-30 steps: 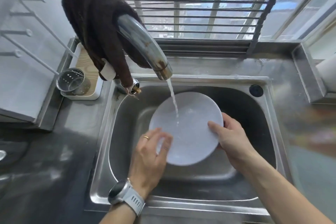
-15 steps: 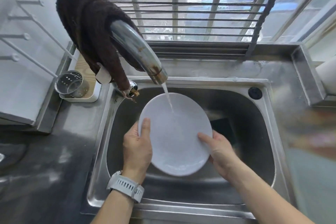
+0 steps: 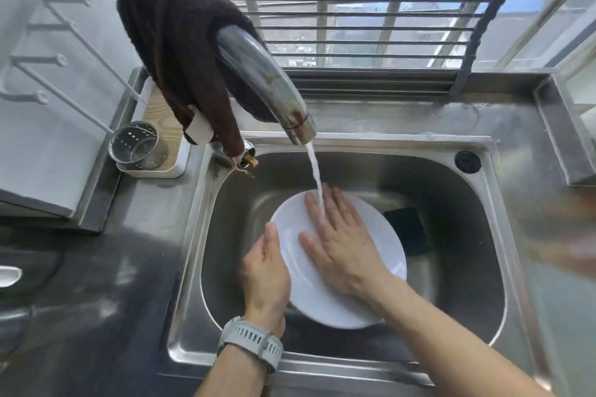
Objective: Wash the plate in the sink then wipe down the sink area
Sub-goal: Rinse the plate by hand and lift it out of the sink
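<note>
The round white ceramic plate point(image 3: 364, 271), wet and probably slippery and breakable, tilts inside the steel sink point(image 3: 451, 271); left hand point(image 3: 266, 271) grips its rim, right hand point(image 3: 338, 235) presses flat on it.

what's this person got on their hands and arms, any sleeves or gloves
No gloves and no sleeves: both forearms are bare as far as the view shows. The left hand has a light grey watch with a perforated strap on its wrist. The right hand wears nothing visible.
</note>
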`<move>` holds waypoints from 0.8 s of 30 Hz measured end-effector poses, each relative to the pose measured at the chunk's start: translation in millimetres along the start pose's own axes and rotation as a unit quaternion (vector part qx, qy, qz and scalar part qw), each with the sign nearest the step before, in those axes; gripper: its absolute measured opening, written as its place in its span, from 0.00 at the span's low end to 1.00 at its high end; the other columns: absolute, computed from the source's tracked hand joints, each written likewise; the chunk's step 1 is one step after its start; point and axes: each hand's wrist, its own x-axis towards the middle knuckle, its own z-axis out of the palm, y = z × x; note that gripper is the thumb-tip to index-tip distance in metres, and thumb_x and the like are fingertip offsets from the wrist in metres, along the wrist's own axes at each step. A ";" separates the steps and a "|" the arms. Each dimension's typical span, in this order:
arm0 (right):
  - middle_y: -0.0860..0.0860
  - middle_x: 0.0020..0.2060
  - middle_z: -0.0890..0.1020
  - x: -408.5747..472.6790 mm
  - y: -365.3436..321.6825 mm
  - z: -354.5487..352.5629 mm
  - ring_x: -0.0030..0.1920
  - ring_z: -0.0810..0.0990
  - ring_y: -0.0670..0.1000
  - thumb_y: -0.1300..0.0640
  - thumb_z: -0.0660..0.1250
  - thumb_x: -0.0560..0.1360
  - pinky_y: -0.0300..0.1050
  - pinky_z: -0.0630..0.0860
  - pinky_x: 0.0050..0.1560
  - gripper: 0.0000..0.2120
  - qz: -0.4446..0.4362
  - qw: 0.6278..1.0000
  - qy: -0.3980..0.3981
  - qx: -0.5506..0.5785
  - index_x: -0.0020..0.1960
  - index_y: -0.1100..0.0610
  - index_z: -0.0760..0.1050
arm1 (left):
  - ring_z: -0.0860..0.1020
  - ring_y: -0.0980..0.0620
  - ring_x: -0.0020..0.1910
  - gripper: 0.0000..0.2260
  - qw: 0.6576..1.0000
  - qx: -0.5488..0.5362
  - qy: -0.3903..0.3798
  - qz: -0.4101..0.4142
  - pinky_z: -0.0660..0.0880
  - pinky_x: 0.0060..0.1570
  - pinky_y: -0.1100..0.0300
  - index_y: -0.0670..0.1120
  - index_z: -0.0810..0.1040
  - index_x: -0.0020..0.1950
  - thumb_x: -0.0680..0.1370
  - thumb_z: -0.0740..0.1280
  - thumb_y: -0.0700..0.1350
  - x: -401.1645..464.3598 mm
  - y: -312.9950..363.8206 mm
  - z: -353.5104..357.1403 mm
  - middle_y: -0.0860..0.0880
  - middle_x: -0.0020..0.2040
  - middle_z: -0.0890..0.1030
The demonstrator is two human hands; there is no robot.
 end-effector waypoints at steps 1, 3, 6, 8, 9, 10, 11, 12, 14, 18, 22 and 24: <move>0.48 0.80 0.34 -6.1 -11.6 4.5 0.80 0.31 0.48 0.39 0.40 0.82 0.53 0.39 0.81 0.32 -0.037 0.999 -0.003 0.000 0.82 0.47 0.35 | 0.82 0.56 0.52 0.19 1.000 0.003 -0.003 0.001 0.79 0.57 0.53 0.53 0.83 0.46 0.83 0.59 0.62 2.1 -0.6 0.9 0.55 0.47 0.86; 0.46 0.80 0.33 -17.7 -31.9 14.3 0.79 0.29 0.46 0.42 0.38 0.82 0.49 0.33 0.79 0.30 -0.118 0.993 -0.018 0.001 0.81 0.46 0.34 | 0.82 0.56 0.59 0.20 1.000 -0.011 -0.009 -0.007 0.76 0.65 0.54 0.54 0.85 0.56 0.82 0.58 0.63 3.7 0.0 3.2 0.57 0.54 0.86; 0.45 0.80 0.34 3.1 -2.9 13.5 0.80 0.33 0.49 0.40 0.42 0.83 0.52 0.36 0.80 0.29 -0.052 0.999 0.011 -0.010 0.81 0.42 0.35 | 0.81 0.55 0.57 0.20 1.000 -0.012 0.011 -0.019 0.75 0.58 0.58 0.50 0.83 0.59 0.83 0.58 0.61 5.2 -0.4 -3.0 0.56 0.56 0.84; 0.48 0.80 0.34 10.7 10.8 6.4 0.80 0.32 0.51 0.38 0.42 0.83 0.56 0.39 0.80 0.31 0.038 0.999 0.018 -0.017 0.81 0.41 0.35 | 0.82 0.55 0.53 0.19 1.000 -0.017 0.007 -0.017 0.77 0.50 0.60 0.50 0.83 0.52 0.83 0.57 0.60 6.7 0.3 -6.0 0.54 0.52 0.85; 0.48 0.80 0.33 7.1 4.8 7.8 0.80 0.30 0.51 0.37 0.42 0.82 0.56 0.38 0.80 0.31 0.025 1.000 0.008 -0.011 0.81 0.42 0.34 | 0.82 0.54 0.55 0.20 1.000 -0.015 0.004 -0.016 0.77 0.53 0.59 0.50 0.83 0.53 0.83 0.57 0.61 7.3 1.0 -6.0 0.54 0.54 0.85; 0.48 0.80 0.33 0.2 -7.8 12.2 0.79 0.29 0.50 0.38 0.41 0.83 0.55 0.36 0.80 0.30 -0.023 1.000 -0.001 -0.006 0.81 0.42 0.34 | 0.81 0.54 0.59 0.21 1.000 -0.010 0.002 -0.010 0.77 0.58 0.57 0.49 0.83 0.57 0.83 0.57 0.61 7.5 3.0 -5.6 0.54 0.58 0.84; 0.46 0.80 0.32 -9.1 -23.3 17.0 0.79 0.28 0.48 0.39 0.41 0.84 0.53 0.33 0.79 0.29 -0.076 0.997 -0.010 -0.007 0.81 0.43 0.33 | 0.79 0.54 0.62 0.21 1.000 -0.008 0.002 -0.007 0.74 0.63 0.57 0.49 0.82 0.63 0.84 0.57 0.60 7.3 4.7 -5.0 0.54 0.62 0.82; 0.45 0.80 0.32 -13.2 -29.8 19.1 0.79 0.29 0.47 0.41 0.41 0.84 0.51 0.32 0.79 0.29 -0.110 0.994 -0.013 -0.008 0.81 0.42 0.33 | 0.77 0.55 0.64 0.21 1.000 -0.011 0.000 -0.008 0.73 0.65 0.57 0.49 0.80 0.66 0.84 0.57 0.60 8.0 5.6 -4.8 0.55 0.63 0.81; 0.45 0.80 0.34 -0.6 -12.6 12.8 0.80 0.31 0.48 0.41 0.42 0.84 0.48 0.31 0.78 0.29 -0.086 0.996 0.001 -0.009 0.81 0.42 0.35 | 0.79 0.55 0.61 0.20 1.000 -0.021 0.000 -0.014 0.76 0.61 0.58 0.50 0.81 0.64 0.84 0.57 0.59 9.2 5.0 -7.0 0.55 0.61 0.82; 0.49 0.81 0.34 9.0 4.4 2.9 0.80 0.32 0.50 0.39 0.44 0.84 0.50 0.32 0.79 0.31 0.009 0.999 0.017 -0.032 0.82 0.45 0.36 | 0.81 0.61 0.49 0.17 0.999 -0.035 0.005 -0.007 0.75 0.45 0.68 0.51 0.80 0.62 0.84 0.57 0.57 9.6 8.4 -8.1 0.58 0.51 0.83; 0.44 0.80 0.34 -5.5 -20.5 6.4 0.79 0.31 0.47 0.40 0.41 0.84 0.47 0.28 0.77 0.29 -0.132 0.990 -0.010 -0.042 0.81 0.41 0.35 | 0.79 0.61 0.57 0.19 0.998 -0.053 0.023 0.026 0.72 0.58 0.65 0.47 0.80 0.67 0.84 0.59 0.56 10.3 13.3 -3.7 0.57 0.60 0.81; 0.45 0.80 0.35 7.9 6.6 -5.0 0.80 0.34 0.49 0.37 0.36 0.81 0.47 0.30 0.77 0.30 -0.036 0.997 0.033 -0.065 0.80 0.42 0.34 | 0.83 0.64 0.46 0.15 0.998 -0.058 0.021 0.024 0.77 0.46 0.71 0.49 0.82 0.61 0.84 0.60 0.55 13.7 10.2 -5.8 0.56 0.53 0.85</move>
